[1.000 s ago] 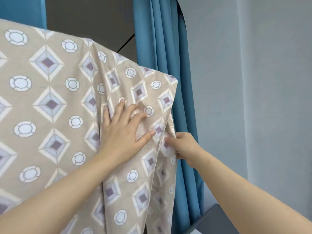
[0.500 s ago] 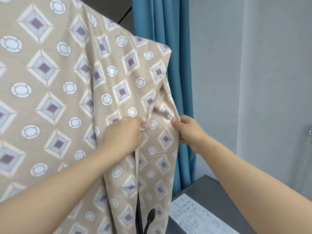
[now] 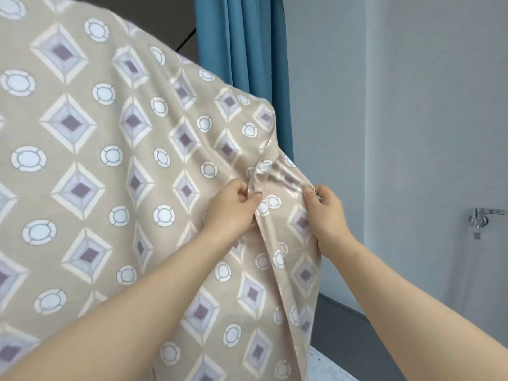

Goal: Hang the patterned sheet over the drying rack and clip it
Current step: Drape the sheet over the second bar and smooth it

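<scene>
Between pinching hands, creased cotton sheet (image 3: 115,166)

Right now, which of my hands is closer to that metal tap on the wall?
Right. Your right hand pinches the patterned sheet at its right edge, with bare wall between it and the metal tap. Your left hand grips a fold farther left, beyond the right one.

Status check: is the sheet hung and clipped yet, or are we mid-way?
Mid-way. Done: the patterned sheet is draped over something hidden beneath it, presumably the rack, and hangs down. In hand: the left hand and right hand each pinch the fabric near its right edge, apparently adjusting it there. Left: clipping; no clip is visible on the sheet or in either hand.
</scene>
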`<state>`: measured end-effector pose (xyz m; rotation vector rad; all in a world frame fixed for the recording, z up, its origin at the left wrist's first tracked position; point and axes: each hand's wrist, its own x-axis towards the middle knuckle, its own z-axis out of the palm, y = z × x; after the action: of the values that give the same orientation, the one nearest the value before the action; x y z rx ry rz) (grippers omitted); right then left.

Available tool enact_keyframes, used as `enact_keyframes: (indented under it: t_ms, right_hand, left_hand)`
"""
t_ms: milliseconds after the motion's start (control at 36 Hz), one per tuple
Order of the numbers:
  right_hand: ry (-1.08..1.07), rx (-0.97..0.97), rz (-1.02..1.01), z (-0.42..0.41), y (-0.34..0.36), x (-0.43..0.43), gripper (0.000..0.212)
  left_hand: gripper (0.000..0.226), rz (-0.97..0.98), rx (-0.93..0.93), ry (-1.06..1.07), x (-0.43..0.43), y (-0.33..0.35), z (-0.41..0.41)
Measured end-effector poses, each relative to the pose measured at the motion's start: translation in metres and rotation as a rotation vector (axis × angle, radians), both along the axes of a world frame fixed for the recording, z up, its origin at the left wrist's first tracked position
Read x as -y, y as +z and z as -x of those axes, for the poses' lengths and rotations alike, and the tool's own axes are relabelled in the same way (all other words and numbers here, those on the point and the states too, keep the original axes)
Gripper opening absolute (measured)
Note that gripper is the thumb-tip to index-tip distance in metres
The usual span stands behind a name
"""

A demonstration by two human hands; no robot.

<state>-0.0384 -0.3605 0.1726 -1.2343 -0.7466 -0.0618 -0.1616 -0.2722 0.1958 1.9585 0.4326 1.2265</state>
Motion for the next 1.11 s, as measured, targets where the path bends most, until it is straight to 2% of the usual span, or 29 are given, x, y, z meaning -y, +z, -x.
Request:
enact_keyframes:
  t_ms: [111, 194, 306, 389, 472, 639, 722, 833, 917, 1028, 1111]
  right_hand:
    - [-0.063, -0.02, 0.0, -0.007, 0.002, 0.002, 0.032]
    - [-0.054, -0.039, 0.042, -0.014, -0.003, 0.005, 0.028]
    - [0.199, -0.154, 0.141, -0.016, 0.001, 0.012, 0.026]
    - [0.377, -0.182, 0.144, -0.013, 0.016, 0.016, 0.023]
    - [0.441, -0.187, 0.131, -0.01, 0.032, 0.013, 0.026]
    - [0.472, -0.115, 0.148, -0.004, 0.071, -0.013, 0.036]
    - [0.417, -0.021, 0.189, 0.0, 0.093, -0.035, 0.05]
    - [0.257, 0.026, 0.18, 0.003, 0.121, -0.063, 0.036]
    - [0.22, 0.07, 0.222, 0.002, 0.136, -0.081, 0.027]
    - [0.132, 0.201, 0.329, 0.002, 0.146, -0.104, 0.043]
    - [0.033, 0.335, 0.412, -0.001, 0.15, -0.115, 0.04]
  left_hand:
    - [0.021, -0.044, 0.058, -0.095, 0.008, 0.018, -0.004]
    - [0.021, -0.117, 0.029, -0.155, 0.019, 0.026, -0.018]
    - [0.019, -0.096, -0.176, -0.23, 0.022, 0.021, -0.038]
    - [0.014, -0.026, -0.097, -0.235, 0.018, 0.028, -0.042]
    - [0.017, -0.007, -0.046, -0.245, 0.012, 0.04, -0.038]
    - [0.019, -0.062, -0.178, -0.21, -0.004, 0.057, -0.019]
    - [0.026, -0.207, -0.125, -0.075, -0.019, 0.07, -0.008]
    - [0.027, -0.447, -0.061, 0.157, -0.036, 0.098, 0.009]
    - [0.021, -0.675, -0.117, 0.392, -0.041, 0.118, 0.016]
    - [0.027, -1.036, -0.255, 0.639, -0.056, 0.139, 0.017]
    - [0.03, -1.244, -0.25, 0.795, -0.073, 0.157, 0.019]
